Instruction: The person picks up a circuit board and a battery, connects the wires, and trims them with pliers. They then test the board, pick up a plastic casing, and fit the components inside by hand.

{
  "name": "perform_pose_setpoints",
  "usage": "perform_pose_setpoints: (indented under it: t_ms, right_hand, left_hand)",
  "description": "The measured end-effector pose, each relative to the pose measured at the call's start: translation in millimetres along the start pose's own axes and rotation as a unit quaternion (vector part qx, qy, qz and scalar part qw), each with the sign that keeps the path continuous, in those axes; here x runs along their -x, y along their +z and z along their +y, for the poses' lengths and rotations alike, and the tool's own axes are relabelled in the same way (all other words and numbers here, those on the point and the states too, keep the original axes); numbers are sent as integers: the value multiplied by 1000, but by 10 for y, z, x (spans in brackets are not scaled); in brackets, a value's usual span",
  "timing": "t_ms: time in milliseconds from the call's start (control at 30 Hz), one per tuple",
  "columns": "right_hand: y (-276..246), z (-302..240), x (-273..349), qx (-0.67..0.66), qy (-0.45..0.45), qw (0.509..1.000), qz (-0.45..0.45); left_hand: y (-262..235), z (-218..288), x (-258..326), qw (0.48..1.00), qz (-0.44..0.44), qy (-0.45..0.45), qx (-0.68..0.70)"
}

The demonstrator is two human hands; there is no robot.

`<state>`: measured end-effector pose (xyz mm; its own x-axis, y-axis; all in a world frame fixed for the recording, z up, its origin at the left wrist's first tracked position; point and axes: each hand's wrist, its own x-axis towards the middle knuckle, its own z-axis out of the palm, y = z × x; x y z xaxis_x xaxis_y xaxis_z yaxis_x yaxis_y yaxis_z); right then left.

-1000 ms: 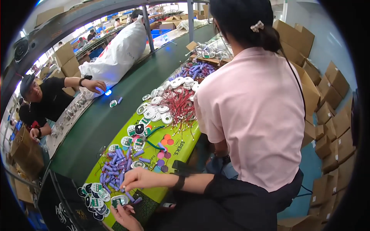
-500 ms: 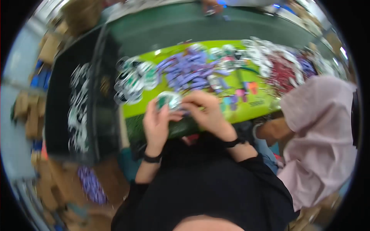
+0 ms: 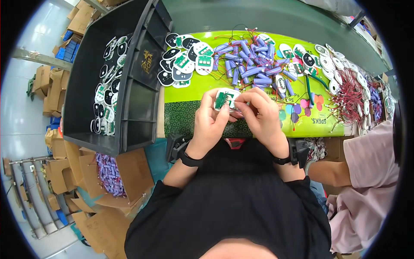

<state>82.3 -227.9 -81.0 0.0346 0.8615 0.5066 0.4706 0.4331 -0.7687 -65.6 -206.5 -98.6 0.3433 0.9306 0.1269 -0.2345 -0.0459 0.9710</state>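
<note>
Between finger and thumb, my left hand (image 3: 210, 123) grips a white rounded panel with a green circuit board (image 3: 224, 99) on it, above the front edge of the mat. My right hand (image 3: 262, 116) is closed in a pinch at the panel's right edge. What its fingertips hold is too small to make out. Just beyond both hands lies a heap of purple cylindrical batteries (image 3: 252, 58) with thin red wires. To its left, several similar panels (image 3: 183, 64) overlap in a pile, some with black faces up.
A black plastic bin (image 3: 140, 105) with more panels stands at left. Below it, a cardboard box (image 3: 133, 172) holds batteries. Green-handled pliers (image 3: 309, 88) rest on the yellow-green mat (image 3: 254, 129), near a bundle of red wires (image 3: 351, 99). A co-worker's pink sleeve (image 3: 368, 151) is at right.
The view has swung, so the bin and table appear shifted right, and the blur has cleared. Both hands stay together at the panel, the left gripping it, the right at its edge.
</note>
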Motion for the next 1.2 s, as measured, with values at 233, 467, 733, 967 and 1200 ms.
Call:
perform_pose_setpoints:
  t_ms: [233, 467, 733, 967, 1200]
  right_hand:
    - [-42, 6, -28, 28, 10, 999, -41]
    - [-15, -5, -21, 81, -4, 996, -35]
    - [10, 15, 18, 106, -36, 993, 21]
    - [48, 13, 35, 126, -51, 990, 42]
    - [86, -49, 4, 99, -65, 991, 66]
  left_hand:
    - [3, -70, -22, 999, 3, 19, -44]
    - [17, -60, -54, 980, 12, 54, -192]
    - [9, -161, -46, 971, -2, 4, -237]
    - [80, -53, -15, 956, 1, 48, -290]
    - [6, 26, -3, 977, -6, 23, -211]
